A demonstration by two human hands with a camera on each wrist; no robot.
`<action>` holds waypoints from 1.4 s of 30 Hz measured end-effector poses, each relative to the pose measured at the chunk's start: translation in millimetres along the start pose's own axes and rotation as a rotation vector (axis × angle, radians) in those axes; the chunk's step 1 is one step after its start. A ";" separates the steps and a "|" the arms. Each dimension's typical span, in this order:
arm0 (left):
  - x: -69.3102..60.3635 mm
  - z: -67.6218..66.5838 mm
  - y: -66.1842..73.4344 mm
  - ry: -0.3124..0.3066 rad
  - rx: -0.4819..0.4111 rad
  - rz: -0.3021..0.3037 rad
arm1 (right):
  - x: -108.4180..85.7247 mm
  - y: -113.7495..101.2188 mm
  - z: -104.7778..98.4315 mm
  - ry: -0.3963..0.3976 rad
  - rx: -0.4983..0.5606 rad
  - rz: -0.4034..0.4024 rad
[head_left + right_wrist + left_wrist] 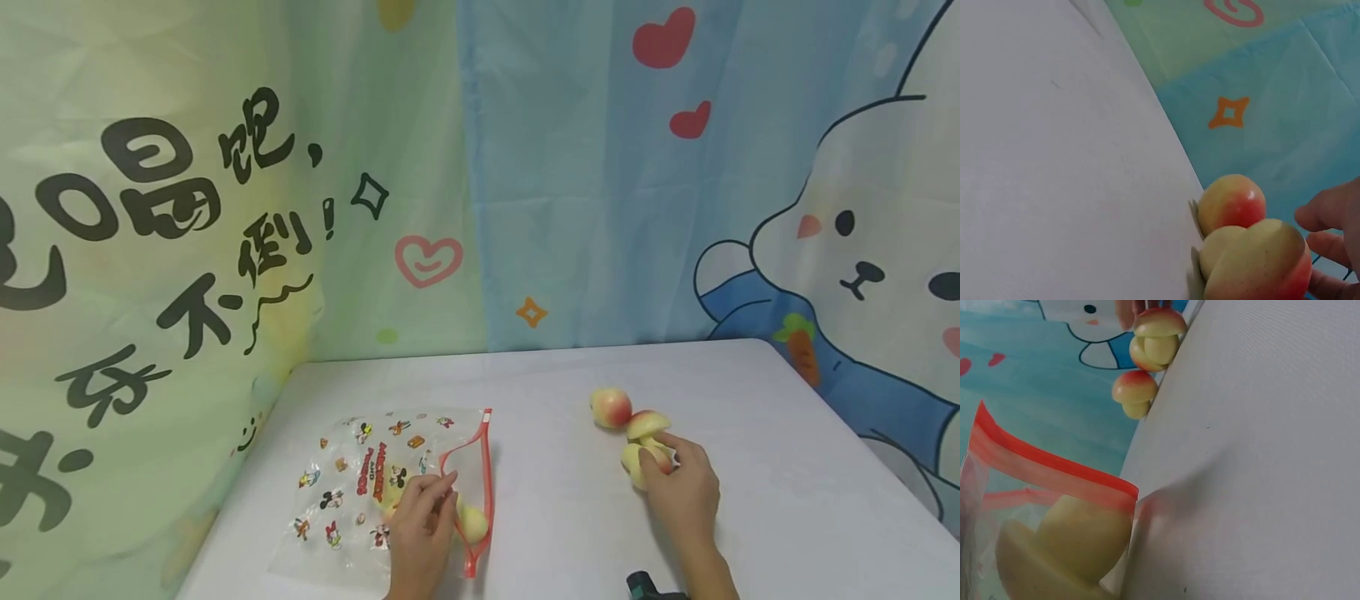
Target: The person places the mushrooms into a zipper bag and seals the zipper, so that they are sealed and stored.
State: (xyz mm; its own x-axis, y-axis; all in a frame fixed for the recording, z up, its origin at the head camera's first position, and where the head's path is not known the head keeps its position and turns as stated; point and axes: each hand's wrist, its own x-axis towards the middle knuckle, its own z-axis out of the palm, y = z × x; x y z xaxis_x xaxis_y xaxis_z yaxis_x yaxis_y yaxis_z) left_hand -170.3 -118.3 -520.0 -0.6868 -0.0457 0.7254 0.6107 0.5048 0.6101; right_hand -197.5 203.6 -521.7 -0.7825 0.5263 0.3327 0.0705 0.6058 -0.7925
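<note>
Your left grip [422,518] pinches the clear bag [337,467], containing at least one yellow mushroom-shaped piece [473,525]; your right grip [684,486] surrounds a red-yellow mushroom [632,468], closure undetermined.

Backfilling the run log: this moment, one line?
left hand: holds bag at red rim | right hand: at mushroom-shaped pieces outside bag | inside bag: yellow piece

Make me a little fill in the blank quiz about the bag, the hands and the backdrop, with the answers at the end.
1. The left hand holds a clear bag with a ____ edge along its opening.
2. In the head view, the loose mushroom-shaped pieces by the right hand lie to the ____ of the bag.
3. The white animal on the backdrop has a green-topped orange ____.

Missing words: red; right; carrot.
</note>
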 end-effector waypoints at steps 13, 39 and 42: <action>-1.7 1.1 -4.0 0.006 -0.040 0.048 | -8.0 -10.5 6.0 -0.149 -0.102 0.010; -0.2 0.3 -0.1 0.003 -0.012 0.027 | -14.5 -21.2 14.7 -0.422 -0.084 -0.085; -0.5 0.3 -0.7 0.004 -0.019 0.027 | -14.8 -22.1 15.0 -0.412 -0.096 -0.104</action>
State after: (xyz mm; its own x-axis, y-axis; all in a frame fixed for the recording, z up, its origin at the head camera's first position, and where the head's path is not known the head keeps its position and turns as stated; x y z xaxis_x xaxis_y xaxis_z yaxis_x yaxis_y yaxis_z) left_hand -170.5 -118.4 -520.8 -0.6685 -0.0354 0.7428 0.6364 0.4895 0.5961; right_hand -196.7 173.5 -516.8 -0.9685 0.1893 0.1615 0.0199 0.7059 -0.7080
